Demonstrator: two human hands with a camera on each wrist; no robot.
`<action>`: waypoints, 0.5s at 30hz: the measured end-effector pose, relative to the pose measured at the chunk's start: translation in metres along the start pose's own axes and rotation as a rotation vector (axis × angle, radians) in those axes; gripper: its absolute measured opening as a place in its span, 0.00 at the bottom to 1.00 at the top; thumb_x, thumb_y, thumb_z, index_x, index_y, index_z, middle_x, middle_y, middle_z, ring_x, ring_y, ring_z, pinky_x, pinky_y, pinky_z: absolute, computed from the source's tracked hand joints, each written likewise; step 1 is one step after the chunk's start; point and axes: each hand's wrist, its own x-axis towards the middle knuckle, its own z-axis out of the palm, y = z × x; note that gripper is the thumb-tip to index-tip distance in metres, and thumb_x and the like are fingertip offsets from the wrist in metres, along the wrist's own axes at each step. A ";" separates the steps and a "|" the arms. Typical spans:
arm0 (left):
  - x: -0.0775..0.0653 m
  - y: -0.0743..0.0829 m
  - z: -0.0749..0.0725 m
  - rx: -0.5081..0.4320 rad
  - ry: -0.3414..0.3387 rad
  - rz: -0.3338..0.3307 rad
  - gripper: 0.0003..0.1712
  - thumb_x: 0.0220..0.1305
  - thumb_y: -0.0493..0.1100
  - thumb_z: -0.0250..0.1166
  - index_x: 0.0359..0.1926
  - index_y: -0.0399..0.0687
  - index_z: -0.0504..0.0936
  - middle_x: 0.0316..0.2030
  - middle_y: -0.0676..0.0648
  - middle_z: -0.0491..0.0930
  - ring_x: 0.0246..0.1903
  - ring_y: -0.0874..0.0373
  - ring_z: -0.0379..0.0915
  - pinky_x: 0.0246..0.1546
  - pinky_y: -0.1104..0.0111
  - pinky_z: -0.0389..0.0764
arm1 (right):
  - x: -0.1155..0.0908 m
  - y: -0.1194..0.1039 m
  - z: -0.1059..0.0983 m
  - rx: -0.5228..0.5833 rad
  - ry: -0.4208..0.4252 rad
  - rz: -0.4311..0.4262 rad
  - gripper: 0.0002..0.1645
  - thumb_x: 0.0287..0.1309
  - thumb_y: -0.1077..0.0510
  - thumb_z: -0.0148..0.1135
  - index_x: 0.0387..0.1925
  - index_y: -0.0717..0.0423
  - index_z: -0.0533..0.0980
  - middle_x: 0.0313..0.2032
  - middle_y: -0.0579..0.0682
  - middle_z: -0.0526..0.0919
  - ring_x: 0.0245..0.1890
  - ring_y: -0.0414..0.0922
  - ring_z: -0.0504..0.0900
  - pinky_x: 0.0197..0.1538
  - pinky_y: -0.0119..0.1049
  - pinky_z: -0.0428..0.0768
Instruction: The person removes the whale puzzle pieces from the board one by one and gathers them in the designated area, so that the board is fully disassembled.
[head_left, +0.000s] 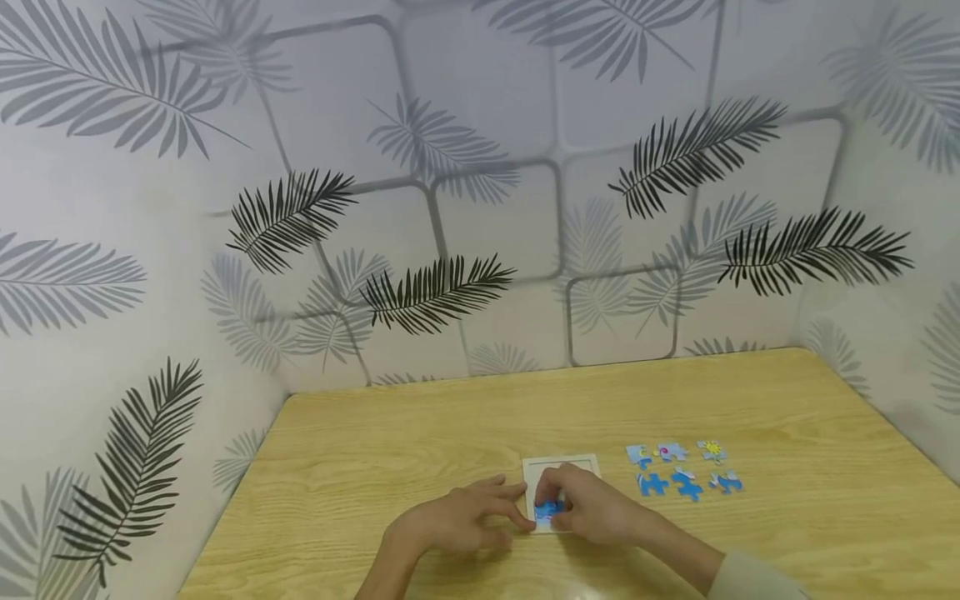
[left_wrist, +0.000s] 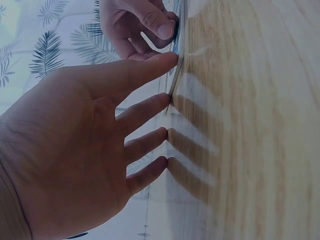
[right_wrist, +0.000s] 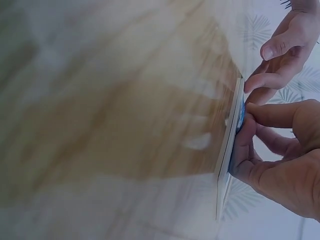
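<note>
A small square puzzle tray [head_left: 531, 473] with a pale rim lies on the table, blue puzzle pieces [head_left: 547, 511] in its lower left part. My right hand [head_left: 596, 504] reaches over the tray, thumb and fingers curled and pinching a blue piece there; the fingers partly hide it. In the right wrist view these fingertips sit low at the tray's surface. My left hand [head_left: 461, 518] is spread at the tray's left side. In the left wrist view the left hand [left_wrist: 85, 135] has fairly straight fingers, with thumb and index finger touching the tray edge [left_wrist: 181, 45].
Right of the tray lie several loose puzzle pieces in two rows, among them a piece with a yellow sun [head_left: 712, 450] and a blue piece [head_left: 686, 485]. The wood-grain table [head_left: 390, 433] ends at a leaf-patterned wall covering [head_left: 495, 225] behind and at both sides.
</note>
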 end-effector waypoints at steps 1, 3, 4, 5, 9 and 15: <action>0.000 0.000 0.000 -0.005 0.000 -0.002 0.15 0.71 0.51 0.66 0.56 0.70 0.87 0.78 0.60 0.61 0.82 0.46 0.41 0.71 0.28 0.52 | 0.000 0.000 0.000 0.003 -0.001 -0.001 0.13 0.60 0.71 0.68 0.45 0.57 0.79 0.43 0.52 0.75 0.38 0.44 0.73 0.41 0.30 0.77; 0.001 0.001 0.000 -0.006 0.001 -0.006 0.15 0.71 0.50 0.66 0.56 0.70 0.87 0.78 0.60 0.61 0.82 0.46 0.41 0.71 0.28 0.52 | -0.001 0.001 0.000 0.007 -0.002 0.004 0.14 0.61 0.71 0.67 0.45 0.56 0.78 0.44 0.53 0.75 0.38 0.44 0.73 0.40 0.31 0.77; 0.001 0.001 0.000 -0.006 0.001 -0.009 0.15 0.71 0.50 0.66 0.56 0.70 0.87 0.78 0.60 0.61 0.82 0.47 0.42 0.71 0.29 0.52 | -0.001 0.001 0.000 0.007 -0.001 0.010 0.14 0.61 0.71 0.67 0.46 0.55 0.77 0.44 0.53 0.75 0.38 0.44 0.74 0.40 0.31 0.77; 0.001 0.001 0.000 -0.007 0.002 -0.011 0.15 0.71 0.50 0.66 0.56 0.70 0.87 0.78 0.61 0.61 0.82 0.47 0.42 0.71 0.29 0.52 | -0.001 0.001 0.001 0.009 0.000 0.016 0.16 0.62 0.70 0.67 0.48 0.56 0.76 0.45 0.54 0.76 0.38 0.44 0.74 0.40 0.32 0.77; 0.002 0.001 0.000 0.000 0.001 -0.009 0.14 0.71 0.50 0.66 0.55 0.70 0.87 0.78 0.61 0.62 0.81 0.47 0.42 0.72 0.30 0.52 | -0.003 0.000 0.001 -0.012 0.003 0.027 0.19 0.63 0.69 0.67 0.54 0.57 0.75 0.46 0.54 0.76 0.39 0.43 0.75 0.42 0.32 0.78; 0.001 0.002 -0.001 0.005 0.002 -0.005 0.15 0.71 0.50 0.66 0.55 0.70 0.87 0.78 0.60 0.62 0.81 0.47 0.43 0.72 0.30 0.53 | -0.005 -0.004 0.000 -0.033 -0.006 -0.008 0.15 0.66 0.71 0.61 0.52 0.60 0.78 0.42 0.52 0.73 0.39 0.43 0.71 0.42 0.31 0.75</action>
